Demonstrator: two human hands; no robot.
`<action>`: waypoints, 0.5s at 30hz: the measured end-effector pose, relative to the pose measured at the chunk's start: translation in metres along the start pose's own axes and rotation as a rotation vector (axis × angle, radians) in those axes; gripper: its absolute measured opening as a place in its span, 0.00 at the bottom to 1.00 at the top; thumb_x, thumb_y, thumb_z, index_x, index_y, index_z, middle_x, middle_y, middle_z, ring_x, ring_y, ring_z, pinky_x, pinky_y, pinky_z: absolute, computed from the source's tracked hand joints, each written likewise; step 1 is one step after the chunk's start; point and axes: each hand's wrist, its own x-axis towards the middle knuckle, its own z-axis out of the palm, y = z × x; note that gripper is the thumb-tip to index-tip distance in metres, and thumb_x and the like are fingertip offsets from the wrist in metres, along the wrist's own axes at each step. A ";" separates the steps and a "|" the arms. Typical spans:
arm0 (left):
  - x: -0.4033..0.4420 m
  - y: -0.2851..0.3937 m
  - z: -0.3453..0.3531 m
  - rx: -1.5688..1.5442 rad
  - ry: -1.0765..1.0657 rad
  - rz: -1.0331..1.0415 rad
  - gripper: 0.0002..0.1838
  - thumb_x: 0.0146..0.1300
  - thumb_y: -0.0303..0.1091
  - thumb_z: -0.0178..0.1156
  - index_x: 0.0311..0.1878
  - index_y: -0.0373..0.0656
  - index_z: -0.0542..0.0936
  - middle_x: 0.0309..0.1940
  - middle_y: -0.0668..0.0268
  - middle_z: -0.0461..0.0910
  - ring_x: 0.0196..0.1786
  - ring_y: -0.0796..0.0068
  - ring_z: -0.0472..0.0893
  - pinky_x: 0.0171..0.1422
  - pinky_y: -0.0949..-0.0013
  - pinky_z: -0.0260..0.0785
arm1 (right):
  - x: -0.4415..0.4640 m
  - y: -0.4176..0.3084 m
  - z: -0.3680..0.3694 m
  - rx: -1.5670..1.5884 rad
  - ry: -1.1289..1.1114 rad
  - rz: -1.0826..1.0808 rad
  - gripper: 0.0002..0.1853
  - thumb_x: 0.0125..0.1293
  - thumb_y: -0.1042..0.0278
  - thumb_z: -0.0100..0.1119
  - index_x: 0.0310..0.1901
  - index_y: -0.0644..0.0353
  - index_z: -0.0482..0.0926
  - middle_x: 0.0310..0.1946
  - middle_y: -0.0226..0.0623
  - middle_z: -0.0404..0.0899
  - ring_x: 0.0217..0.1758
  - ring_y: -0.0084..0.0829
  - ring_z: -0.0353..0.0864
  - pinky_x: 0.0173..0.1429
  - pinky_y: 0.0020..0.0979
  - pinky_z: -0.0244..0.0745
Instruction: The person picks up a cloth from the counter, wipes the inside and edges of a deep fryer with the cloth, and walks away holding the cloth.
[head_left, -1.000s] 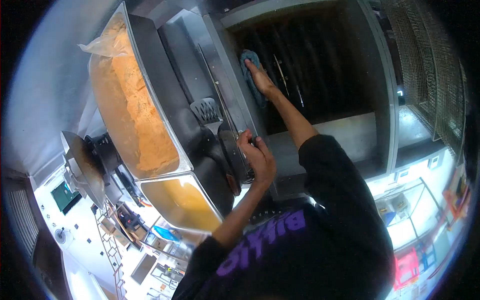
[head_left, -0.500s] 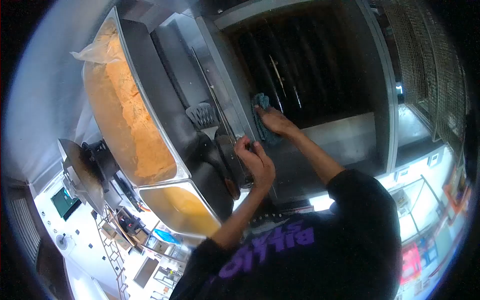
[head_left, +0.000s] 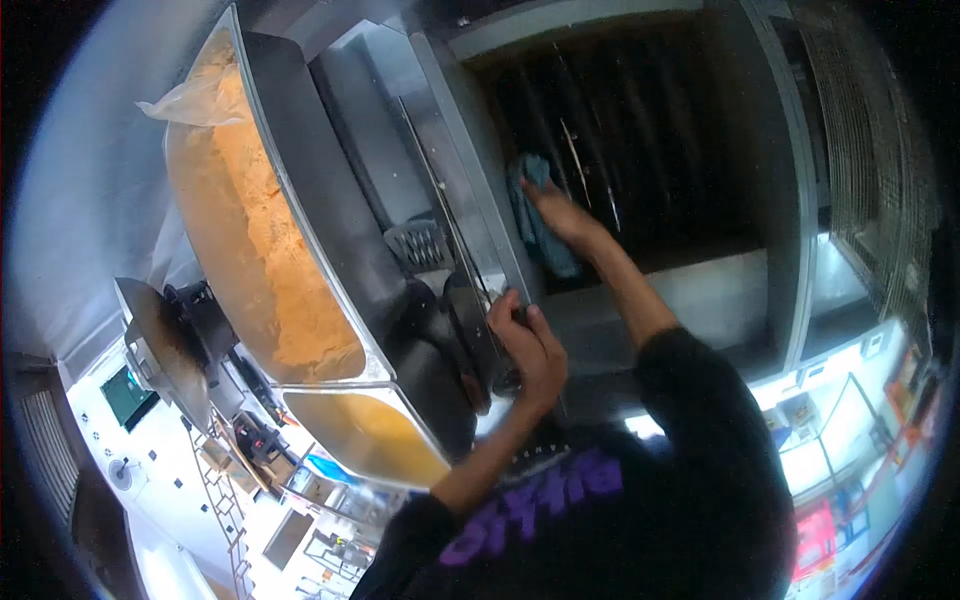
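A: Risks first, left to right. Go.

B: Tub (head_left: 378, 369), well left of the left hand (head_left: 532, 350): open top, orange powder (head_left: 290, 285) exposed. Drips flicked off the cloth (head_left: 538, 225) could land in it, if it's wet. Can't tell.

A: Next?

B: Spatula (head_left: 418, 245) and rod (head_left: 440, 185), up and left of the left hand. A bump from that hand could shift them, if loose.

A: And right?

B: Pale strip (head_left: 575, 155), just beside the right hand (head_left: 562, 217). Could snag cloth or fingers if it's raised or sharp; too dark to judge. Vat (head_left: 715, 285) around that hand could burn it if hot; heat doesn't show.

A: Hands now. Left?

B: Fingers half curled, narrow gap at the thumb, by the near end of the rod. Gripping it or just resting? Can't tell.

A: Right?

B: Reaching into the vat, closed over the cloth, thumb side on top. Other fingers mostly hidden.

A: Cloth position?

B: Under and left of the right hand, along the vat's left inner side, beyond the left hand.
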 end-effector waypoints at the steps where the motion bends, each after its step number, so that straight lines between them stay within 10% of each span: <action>1: -0.001 -0.001 0.002 -0.023 0.006 0.009 0.17 0.67 0.31 0.42 0.55 0.33 0.58 0.45 0.57 0.59 0.48 0.68 0.62 0.56 0.64 0.56 | 0.004 0.001 0.003 -0.075 0.015 0.000 0.33 0.67 0.44 0.34 0.64 0.64 0.57 0.65 0.54 0.55 0.68 0.49 0.54 0.69 0.38 0.50; 8: -0.006 -0.007 0.004 -0.002 0.049 0.010 0.16 0.66 0.30 0.43 0.54 0.33 0.60 0.46 0.56 0.59 0.51 0.64 0.62 0.59 0.63 0.53 | 0.112 -0.058 0.005 0.316 0.165 -0.233 0.37 0.64 0.41 0.38 0.64 0.66 0.58 0.63 0.53 0.60 0.66 0.46 0.59 0.67 0.38 0.52; 15: -0.004 0.002 0.000 -0.026 0.043 -0.027 0.16 0.66 0.31 0.44 0.53 0.33 0.61 0.46 0.55 0.59 0.49 0.63 0.62 0.58 0.62 0.53 | 0.103 0.000 0.019 0.209 0.243 0.173 0.34 0.65 0.45 0.36 0.62 0.69 0.61 0.63 0.54 0.58 0.68 0.46 0.56 0.67 0.34 0.52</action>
